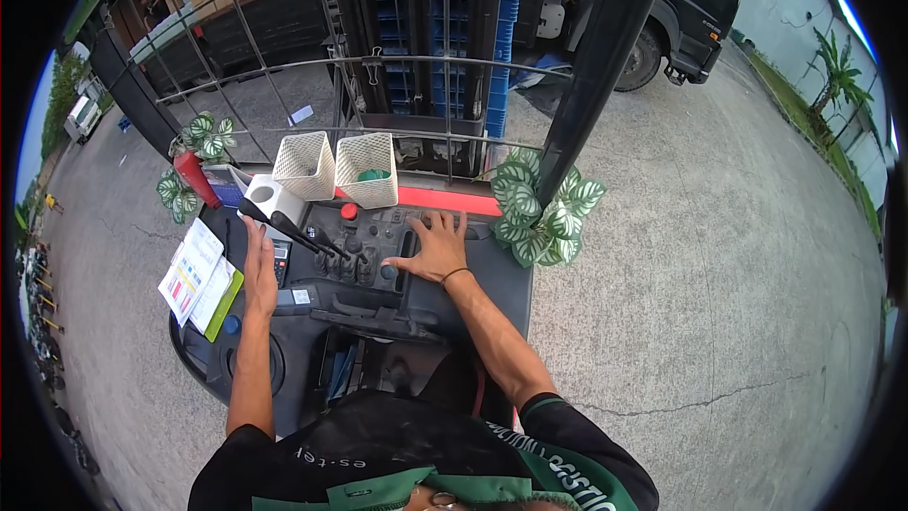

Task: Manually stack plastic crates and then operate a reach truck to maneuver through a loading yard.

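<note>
I am at the black control console of a forklift. My left hand is upright with its fingers stretched out. Its fingertips are close beside the black knob of a long control lever, and I cannot tell whether they touch it. A second lever knob leans just to its right. My right hand rests on the right part of the console with fingers spread, its thumb at a small round dark knob. A red button sits between the hands, toward the far side.
Papers on a green clipboard lie at the left. White baskets, a tissue roll and a red bottle-like object line the far edge. Beyond the wire guard stand blue pallets and a dark truck.
</note>
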A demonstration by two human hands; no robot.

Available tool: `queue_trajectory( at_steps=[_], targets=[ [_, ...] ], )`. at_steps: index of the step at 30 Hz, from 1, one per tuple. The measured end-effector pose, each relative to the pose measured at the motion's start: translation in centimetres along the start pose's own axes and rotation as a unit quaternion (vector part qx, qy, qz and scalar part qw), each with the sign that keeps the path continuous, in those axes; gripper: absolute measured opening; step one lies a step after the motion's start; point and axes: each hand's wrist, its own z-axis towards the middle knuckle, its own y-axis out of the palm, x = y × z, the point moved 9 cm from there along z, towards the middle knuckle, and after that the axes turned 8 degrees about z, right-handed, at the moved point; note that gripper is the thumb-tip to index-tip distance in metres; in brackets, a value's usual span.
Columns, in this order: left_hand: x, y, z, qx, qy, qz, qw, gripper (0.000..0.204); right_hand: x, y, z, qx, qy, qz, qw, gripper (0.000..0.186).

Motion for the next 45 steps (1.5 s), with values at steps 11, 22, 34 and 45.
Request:
queue_trajectory(
  at_steps=[11,22,34,45],
  targets=[
    [0.3,1.5,-0.5,0.008,0.020,0.018,1.000,0.081,1.5,1.0,-0.9,-0.006,0.002,0.002,1.000,0.105],
    [1.1,2.5,0.2,0.015,0.049,0.054,0.997,0.080,1.7,-0.3,0.3,0.002,-0.069,0.085,0.994,0.082],
    [0.3,0.4,-1.7,-0.044,-0.016,0.005,0.999,0.088,0.5,0.8,-3.1,-0.024,-0.060,0.053,0.996,0.103],
    [1.0,-0.8,-2.2,-0.054,-0.010,-0.003,0.998,0.090,-3.6,-0.6,-3.4,-0.023,-0.043,0.113,0.992,0.105]
  ],
)
